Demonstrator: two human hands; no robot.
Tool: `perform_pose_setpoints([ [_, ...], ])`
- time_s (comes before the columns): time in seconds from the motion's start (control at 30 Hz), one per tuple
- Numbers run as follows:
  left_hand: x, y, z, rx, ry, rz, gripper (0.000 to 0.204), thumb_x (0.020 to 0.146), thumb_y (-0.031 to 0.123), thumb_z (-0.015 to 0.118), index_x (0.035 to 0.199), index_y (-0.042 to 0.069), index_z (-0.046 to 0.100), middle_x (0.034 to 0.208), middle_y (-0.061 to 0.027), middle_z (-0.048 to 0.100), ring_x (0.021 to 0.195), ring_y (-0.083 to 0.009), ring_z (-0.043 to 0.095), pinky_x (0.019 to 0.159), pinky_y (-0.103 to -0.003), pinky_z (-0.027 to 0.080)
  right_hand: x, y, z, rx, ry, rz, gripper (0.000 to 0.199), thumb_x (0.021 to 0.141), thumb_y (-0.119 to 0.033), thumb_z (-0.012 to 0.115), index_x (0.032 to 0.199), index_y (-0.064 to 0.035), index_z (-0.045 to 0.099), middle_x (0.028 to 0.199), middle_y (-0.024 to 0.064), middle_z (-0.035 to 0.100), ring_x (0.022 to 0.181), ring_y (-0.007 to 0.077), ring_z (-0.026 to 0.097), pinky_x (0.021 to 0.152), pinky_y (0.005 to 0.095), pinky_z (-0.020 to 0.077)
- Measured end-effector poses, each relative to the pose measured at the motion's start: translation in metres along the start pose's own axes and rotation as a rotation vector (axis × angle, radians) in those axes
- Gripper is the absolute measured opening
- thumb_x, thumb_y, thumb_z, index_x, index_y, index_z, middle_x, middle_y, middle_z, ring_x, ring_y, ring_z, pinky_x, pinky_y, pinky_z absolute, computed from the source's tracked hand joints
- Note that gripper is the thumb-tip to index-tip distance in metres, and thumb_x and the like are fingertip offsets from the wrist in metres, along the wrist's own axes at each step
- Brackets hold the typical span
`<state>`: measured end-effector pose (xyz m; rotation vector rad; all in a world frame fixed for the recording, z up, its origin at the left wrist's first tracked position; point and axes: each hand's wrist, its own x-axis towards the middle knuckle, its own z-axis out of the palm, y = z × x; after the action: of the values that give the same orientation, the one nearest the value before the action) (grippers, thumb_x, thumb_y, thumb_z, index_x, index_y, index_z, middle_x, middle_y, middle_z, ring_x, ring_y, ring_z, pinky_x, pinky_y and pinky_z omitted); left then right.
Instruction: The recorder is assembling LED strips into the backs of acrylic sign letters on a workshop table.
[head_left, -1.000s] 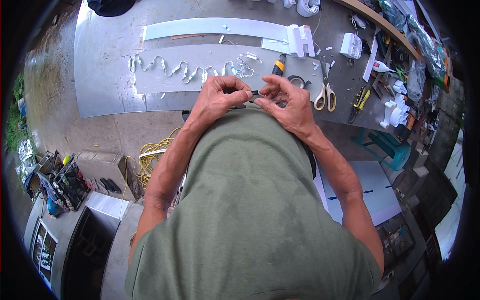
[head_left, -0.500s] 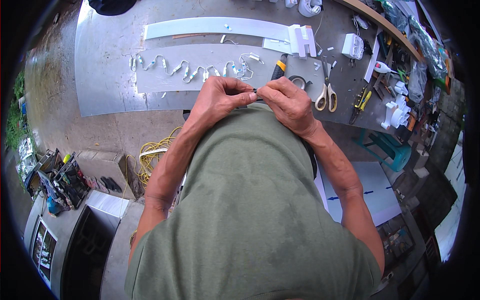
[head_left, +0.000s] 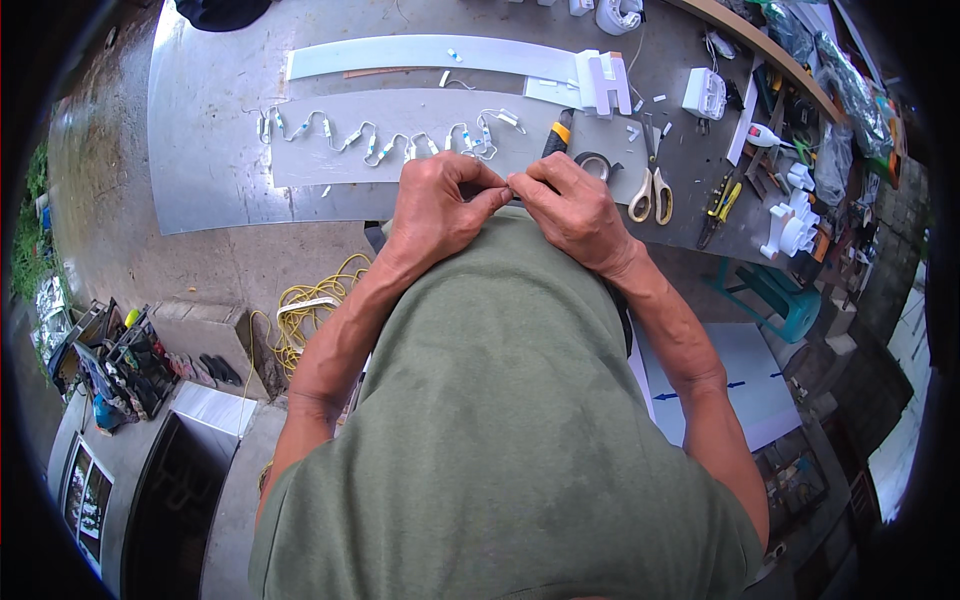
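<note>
Left hand (head_left: 436, 206), right hand (head_left: 574, 212): fingertips pinched nearly closed, meeting; gripped item hidden, stiffness unclear. Probably light; fingertip hold at ends.

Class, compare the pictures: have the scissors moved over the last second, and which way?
No, they show no shift: the scissors lie just right of the black tape roll, as before.
</note>
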<state>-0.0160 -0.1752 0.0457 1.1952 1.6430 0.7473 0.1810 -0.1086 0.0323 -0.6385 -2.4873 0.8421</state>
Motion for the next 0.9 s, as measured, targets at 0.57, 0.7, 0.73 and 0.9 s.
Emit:
perform_pose_setpoints([
  [0.57, 0.006, -0.007, 0.000, 0.113, -0.051, 0.203, 0.018, 0.080, 0.014, 0.082, 0.095, 0.006, 0.080, 0.075, -0.0062, 0.069, 0.073, -0.0169, 0.059, 0.068, -0.033, 0.047, 0.000, 0.003, -0.002, 0.077, -0.051, 0.176, 0.017, 0.083, -0.005, 0.073, 0.092, -0.0016, 0.059, 0.083, 0.0106, 0.055, 0.078, 0.0279, 0.062, 0.067, 0.0404, 0.0505],
  [0.7, 0.010, -0.006, -0.009, -0.146, -0.257, -0.168, 0.018, 0.082, 0.016, 0.078, 0.094, 0.002, 0.078, 0.080, -0.0041, 0.072, 0.074, -0.0116, 0.060, 0.073, -0.029, 0.048, 0.001, 0.010, -0.011, 0.331, -0.094, 0.220, 0.020, 0.086, -0.008, 0.075, 0.101, -0.0023, 0.064, 0.087, 0.0093, 0.062, 0.076, 0.0235, 0.066, 0.068, 0.0366, 0.0540],
  [0.73, 0.011, -0.007, -0.010, -0.144, -0.257, -0.167, 0.018, 0.082, 0.016, 0.078, 0.094, 0.002, 0.078, 0.080, -0.0041, 0.072, 0.074, -0.0116, 0.060, 0.073, -0.029, 0.048, 0.001, 0.010, -0.013, 0.331, -0.092, 0.219, 0.020, 0.086, -0.008, 0.075, 0.101, -0.0023, 0.064, 0.087, 0.0093, 0.062, 0.076, 0.0235, 0.066, 0.068, 0.0366, 0.0540],
  [0.9, 0.012, -0.014, -0.012, -0.558, -0.291, -0.360, 0.018, 0.081, 0.012, 0.076, 0.092, -0.002, 0.076, 0.083, -0.0064, 0.072, 0.077, -0.0114, 0.062, 0.078, -0.027, 0.049, 0.001, 0.004, -0.018, 0.442, -0.118, 0.266, 0.023, 0.090, -0.005, 0.071, 0.111, -0.0030, 0.065, 0.094, 0.0078, 0.068, 0.082, 0.0193, 0.070, 0.073, 0.0325, 0.0582],
])
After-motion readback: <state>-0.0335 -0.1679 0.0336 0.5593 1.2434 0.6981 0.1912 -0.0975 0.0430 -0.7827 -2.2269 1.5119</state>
